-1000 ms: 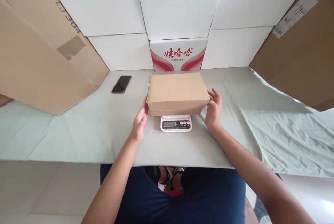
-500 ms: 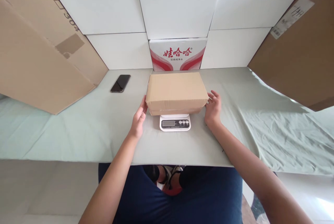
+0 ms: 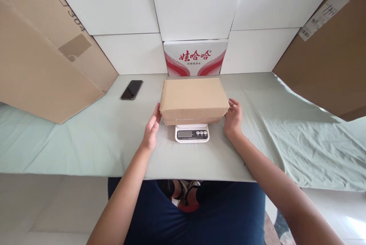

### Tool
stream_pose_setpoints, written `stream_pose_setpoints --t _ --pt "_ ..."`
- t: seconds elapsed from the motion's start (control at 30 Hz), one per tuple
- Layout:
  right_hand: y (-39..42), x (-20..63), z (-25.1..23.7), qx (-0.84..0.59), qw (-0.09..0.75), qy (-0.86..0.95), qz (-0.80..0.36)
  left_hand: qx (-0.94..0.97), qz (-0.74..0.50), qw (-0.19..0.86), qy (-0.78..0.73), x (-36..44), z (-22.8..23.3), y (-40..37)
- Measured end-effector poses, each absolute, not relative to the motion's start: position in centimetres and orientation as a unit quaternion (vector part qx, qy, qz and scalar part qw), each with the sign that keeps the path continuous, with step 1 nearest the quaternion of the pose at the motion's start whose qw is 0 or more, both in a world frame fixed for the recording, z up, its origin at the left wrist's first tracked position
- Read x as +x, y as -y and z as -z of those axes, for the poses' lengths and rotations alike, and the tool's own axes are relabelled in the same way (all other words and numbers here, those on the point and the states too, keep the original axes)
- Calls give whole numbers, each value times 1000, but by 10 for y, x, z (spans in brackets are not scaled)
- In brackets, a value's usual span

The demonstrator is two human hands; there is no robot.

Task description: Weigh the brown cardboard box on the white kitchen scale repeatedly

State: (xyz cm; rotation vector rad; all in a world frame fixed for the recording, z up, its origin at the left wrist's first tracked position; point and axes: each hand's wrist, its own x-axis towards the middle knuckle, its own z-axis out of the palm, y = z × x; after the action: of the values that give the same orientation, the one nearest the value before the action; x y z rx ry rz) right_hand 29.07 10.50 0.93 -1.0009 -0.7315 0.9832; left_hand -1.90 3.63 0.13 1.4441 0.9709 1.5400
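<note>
A closed cardboard box (image 3: 194,98) is sitting on top of a small white scale (image 3: 192,133), overhanging it on both sides so that only the scale's front strip with its display and buttons is showing. The left hand (image 3: 152,127) is pressing flat against the box's left end, fingers extended and together — not wrapped around anything. The right hand (image 3: 233,119) is meeting the box's right end, fingers loosely curled against the near corner; whether it is actually gripping is hard to tell. Beyond the scale, a white carton with red lettering (image 3: 195,57) is standing against white panels. A dark phone (image 3: 132,90) is lying well to the left of the scale on the pale green cloth (image 3: 85,142) — large brown cardboard sheets (image 3: 42,66) are leaning farther out on both sides.
</note>
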Motion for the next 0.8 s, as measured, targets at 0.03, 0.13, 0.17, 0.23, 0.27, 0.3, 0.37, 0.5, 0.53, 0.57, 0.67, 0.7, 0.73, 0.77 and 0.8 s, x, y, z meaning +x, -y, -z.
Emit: stream_pose_setpoints --t 0.03,0.13,0.17,0.23,0.27,0.3,0.37,0.5,0.53,0.57,0.67,0.7,0.73,0.77,0.8 --pt "-105 290 -10 -450 703 329 -442 571 -608 398 -381 -19 -1 -36" --pt "-104 289 -13 -451 701 322 -448 575 -607 399 -376 -20 -1 -36" --pt "-103 288 -13 -451 703 317 -449 577 -606 399 -376 -20 -1 -36" --pt "-103 287 -14 -448 706 316 -447 579 -603 398 -378 -21 0 -36" --pt "-103 287 -14 -445 709 320 -444 579 -603 397 -379 -20 0 -37" --pt "-103 286 -15 -442 711 326 -440 580 -603 397 -378 -20 0 -37" --pt "-102 285 -14 -436 712 339 -434 580 -605 397 -373 -20 -1 -35" --pt "-98 284 -12 -425 705 370 -431 575 -608 399 -374 -20 -4 -27" --pt "-95 283 -11 -423 701 384 -427 573 -608 400 -377 -20 -4 -24" --pt "-92 282 -10 -422 696 401 -420 573 -606 401 -379 -21 -4 -21" --pt "-82 277 -6 -415 678 463 -391 568 -601 412 -383 -20 0 -14" --pt "-79 275 -5 -412 673 483 -380 561 -603 419 -383 -19 0 -13" --pt "-77 273 -5 -411 668 499 -368 553 -605 428 -382 -17 0 -13" --pt "-75 272 -5 -412 665 512 -356 546 -607 436 -379 -14 -2 -13" --pt "-75 271 -7 -414 663 521 -343 543 -609 442 -373 -11 -6 -15"
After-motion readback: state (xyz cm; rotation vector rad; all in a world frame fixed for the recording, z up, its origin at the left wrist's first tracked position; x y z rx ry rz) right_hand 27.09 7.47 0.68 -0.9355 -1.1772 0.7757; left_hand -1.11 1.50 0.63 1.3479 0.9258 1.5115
